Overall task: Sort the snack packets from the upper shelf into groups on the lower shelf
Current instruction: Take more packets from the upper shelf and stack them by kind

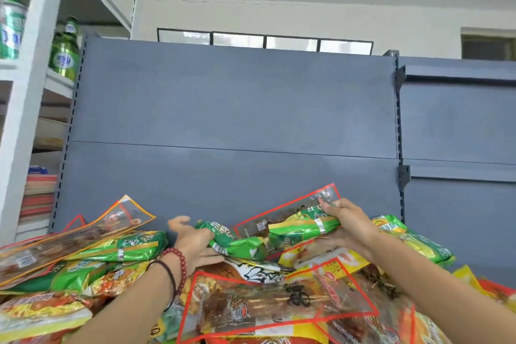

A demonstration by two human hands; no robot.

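My right hand (346, 222) is gripping a bundle, fingers curling round a green packet (304, 227) and a red-edged clear packet (290, 211), just above the pile of snack packets (117, 254) covering the shelf. My left hand (195, 241) is lying with fingers spread, touching the end of a second green packet (237, 241). A grey back panel (223, 106) is standing behind the pile.
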